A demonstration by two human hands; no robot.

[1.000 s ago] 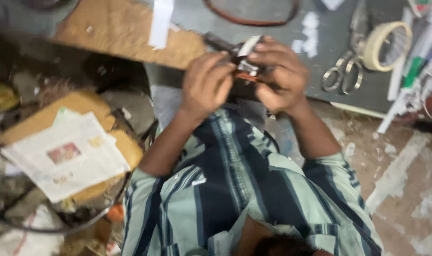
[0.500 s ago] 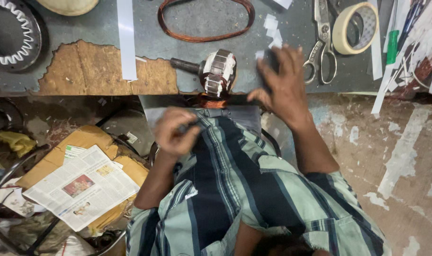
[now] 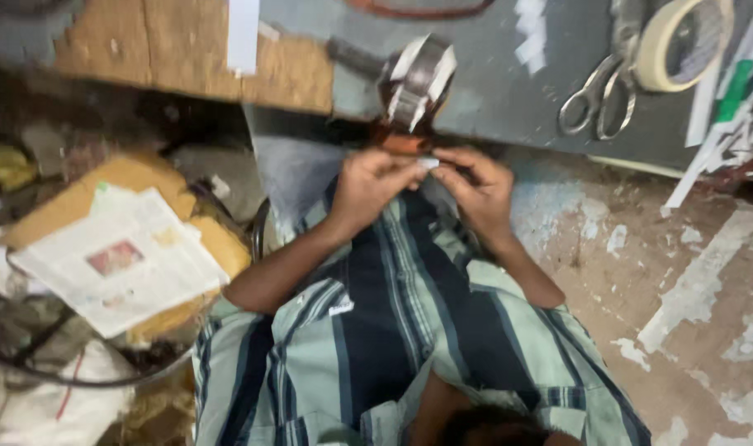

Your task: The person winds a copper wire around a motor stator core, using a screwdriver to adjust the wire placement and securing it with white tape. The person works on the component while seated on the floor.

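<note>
On the grey table (image 3: 509, 91) at upper centre, the motor rotor (image 3: 416, 83) lies shaft pointing left, just above your left hand (image 3: 372, 186) and right hand (image 3: 475, 186), both pinching a small white strip (image 3: 428, 163).

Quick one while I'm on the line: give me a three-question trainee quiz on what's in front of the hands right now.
1. True or false: both hands pinch one small white strip between them.
2. Which lies on the grey bench right of the motor armature? A) hammer B) metal scissors C) spanner
3. Fill in: the folded newspaper rests on a ____ cardboard box.

Key
1. True: the left hand and right hand meet on the small white strip, below the banded metal motor armature.
2. B: the metal scissors, beside a cream tape roll.
3. Brown: the newspaper on the brown cardboard box.
</note>
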